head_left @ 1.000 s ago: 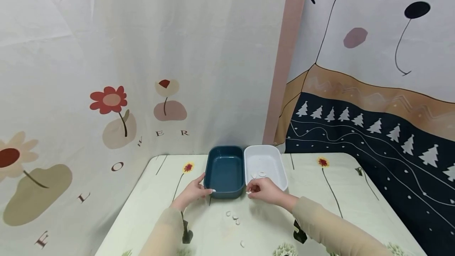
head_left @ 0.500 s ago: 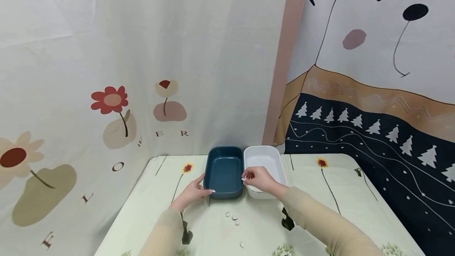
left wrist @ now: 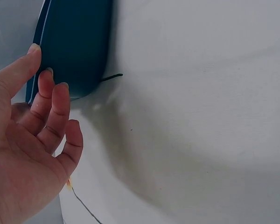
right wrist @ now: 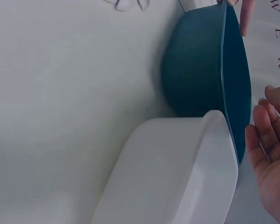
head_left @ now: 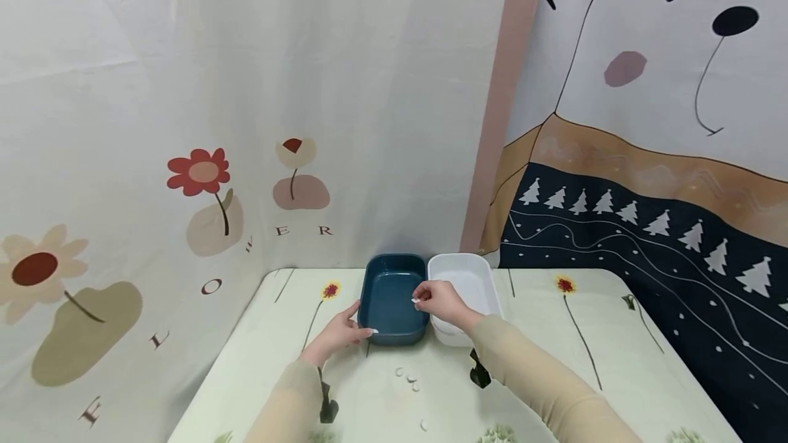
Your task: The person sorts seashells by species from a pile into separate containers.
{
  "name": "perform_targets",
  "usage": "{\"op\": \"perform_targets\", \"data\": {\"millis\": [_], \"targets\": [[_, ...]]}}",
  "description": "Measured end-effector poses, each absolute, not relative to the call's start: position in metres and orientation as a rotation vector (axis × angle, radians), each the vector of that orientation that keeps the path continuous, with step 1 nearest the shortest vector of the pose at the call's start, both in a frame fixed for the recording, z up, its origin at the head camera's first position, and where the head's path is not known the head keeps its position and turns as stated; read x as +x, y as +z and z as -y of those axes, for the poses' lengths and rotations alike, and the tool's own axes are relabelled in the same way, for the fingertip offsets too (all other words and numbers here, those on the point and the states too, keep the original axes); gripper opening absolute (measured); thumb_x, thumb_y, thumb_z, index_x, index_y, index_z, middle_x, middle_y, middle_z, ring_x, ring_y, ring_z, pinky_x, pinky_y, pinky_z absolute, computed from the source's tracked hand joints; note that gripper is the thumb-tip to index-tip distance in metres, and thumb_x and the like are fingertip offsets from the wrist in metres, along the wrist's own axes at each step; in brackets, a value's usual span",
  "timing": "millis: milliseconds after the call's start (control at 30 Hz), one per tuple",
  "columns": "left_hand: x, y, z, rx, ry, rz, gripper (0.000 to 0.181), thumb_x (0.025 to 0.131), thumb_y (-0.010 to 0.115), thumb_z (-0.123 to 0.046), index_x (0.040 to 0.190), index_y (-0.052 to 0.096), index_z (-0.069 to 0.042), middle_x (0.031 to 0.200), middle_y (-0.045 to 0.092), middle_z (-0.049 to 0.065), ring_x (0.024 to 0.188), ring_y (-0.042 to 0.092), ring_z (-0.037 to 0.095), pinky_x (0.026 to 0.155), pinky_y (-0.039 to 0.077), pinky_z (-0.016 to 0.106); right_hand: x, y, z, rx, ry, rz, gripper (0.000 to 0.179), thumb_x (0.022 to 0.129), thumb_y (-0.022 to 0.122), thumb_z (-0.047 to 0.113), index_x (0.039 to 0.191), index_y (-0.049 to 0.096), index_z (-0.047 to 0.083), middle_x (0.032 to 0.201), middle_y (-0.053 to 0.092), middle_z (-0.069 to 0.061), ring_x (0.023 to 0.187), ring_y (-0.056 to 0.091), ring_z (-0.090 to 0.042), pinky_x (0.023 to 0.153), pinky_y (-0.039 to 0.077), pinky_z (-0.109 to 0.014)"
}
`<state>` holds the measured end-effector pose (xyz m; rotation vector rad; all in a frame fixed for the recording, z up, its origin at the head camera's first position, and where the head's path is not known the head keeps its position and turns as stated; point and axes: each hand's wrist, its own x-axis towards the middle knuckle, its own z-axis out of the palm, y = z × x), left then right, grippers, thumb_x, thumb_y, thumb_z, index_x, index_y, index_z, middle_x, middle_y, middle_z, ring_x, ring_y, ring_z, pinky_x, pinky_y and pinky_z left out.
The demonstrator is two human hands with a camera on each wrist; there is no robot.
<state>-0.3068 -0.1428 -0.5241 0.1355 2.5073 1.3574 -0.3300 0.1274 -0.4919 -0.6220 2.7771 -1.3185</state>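
My left hand [head_left: 340, 335] grips the near left corner of a dark teal rectangular dish [head_left: 394, 339]. In the left wrist view the thumb lies at the dish's rim [left wrist: 45, 28], with the fingers bent against its outside. Above the right side of the teal dish, my right hand [head_left: 440, 298] pinches a small white piece [head_left: 415, 301] between thumb and fingertips. The piece's kind is too small to tell. A white dish [head_left: 454, 338] stands right beside the teal one, and my right hand and wrist hide part of its inside.
Several small white curved pieces [head_left: 412, 379] lie on the pale flower-printed tablecloth [head_left: 523, 395] in front of the dishes. Right behind the dishes hangs a white curtain [head_left: 382, 156]. A dark patterned cloth [head_left: 622, 258] hangs on the right.
My right hand has lifted from the white dish's near left corner and moved up and left over the teal dish, with the white piece in its fingers. The left hand keeps its grip.
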Motion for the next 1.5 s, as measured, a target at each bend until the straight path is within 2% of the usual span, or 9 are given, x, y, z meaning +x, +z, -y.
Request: {"op": "perform_targets", "data": {"millis": [233, 533, 867, 1067, 1267, 1500], "targets": [[-0.307, -0.526, 0.136, 0.155, 1.346, -2.498, 0.088, 0.086, 0.075, -0.024, 0.154, 0.023, -0.006, 0.073, 0.057, 0.006, 0.071, 0.058, 0.025, 0.071, 0.042, 0.033, -0.334, -0.5, -0.125, -0.6, -1.291, -2.784, 0.008, 0.086, 0.071, 0.003, 0.093, 0.07, 0.005, 0.082, 0.063, 0.001, 0.073, 0.057, -0.014, 0.067, 0.05, -0.028], [-0.307, -0.522, 0.132, 0.164, 1.354, -2.484, 0.088, 0.086, 0.075, -0.024, 0.154, 0.022, -0.006, 0.072, 0.057, 0.006, 0.072, 0.058, 0.027, 0.07, 0.042, 0.033, -0.338, -0.501, -0.124, -0.557, -1.269, -2.769, 0.021, 0.088, 0.067, 0.002, 0.109, 0.068, -0.002, 0.09, 0.065, -0.003, 0.082, 0.06, -0.017, 0.074, 0.052, -0.032], [-0.31, -0.523, 0.135, 0.151, 1.353, -2.499, 0.088, 0.086, 0.075, -0.025, 0.154, 0.022, -0.007, 0.074, 0.057, 0.006, 0.07, 0.057, 0.021, 0.072, 0.043, 0.034, -0.335, -0.493, -0.124, -0.527, -1.273, -2.754, 0.02, 0.089, 0.066, 0.002, 0.109, 0.068, -0.002, 0.088, 0.063, -0.001, 0.079, 0.057, -0.017, 0.073, 0.051, -0.031], [-0.31, -0.524, 0.138, 0.159, 1.392, -2.49, 0.086, 0.086, 0.075, -0.019, 0.153, 0.023, -0.003, 0.071, 0.056, 0.006, 0.067, 0.056, 0.02, 0.069, 0.045, 0.032, -0.328, -0.493, -0.126, -0.627, -1.292, -2.745, 0.017, 0.086, 0.068, 0.002, 0.103, 0.07, 0.001, 0.084, 0.063, 0.001, 0.076, 0.056, -0.013, 0.07, 0.049, -0.028], [-0.309, -0.525, 0.142, 0.145, 1.392, -2.489, 0.086, 0.086, 0.075, -0.019, 0.153, 0.023, -0.003, 0.071, 0.056, 0.006, 0.067, 0.056, 0.02, 0.068, 0.045, 0.031, -0.313, -0.495, -0.131, -0.7, -1.303, -2.706, 0.014, 0.086, 0.07, 0.003, 0.099, 0.072, 0.006, 0.081, 0.062, 0.004, 0.073, 0.054, -0.011, 0.067, 0.048, -0.025], [-0.31, -0.526, 0.142, 0.119, 1.362, -2.51, 0.087, 0.086, 0.076, -0.023, 0.153, 0.024, -0.006, 0.073, 0.056, 0.006, 0.068, 0.056, 0.02, 0.068, 0.043, 0.032, -0.289, -0.497, -0.134, -0.787, -1.318, -2.626, 0.015, 0.087, 0.07, 0.005, 0.102, 0.072, 0.005, 0.082, 0.064, 0.007, 0.073, 0.056, -0.011, 0.066, 0.048, -0.026]]}}
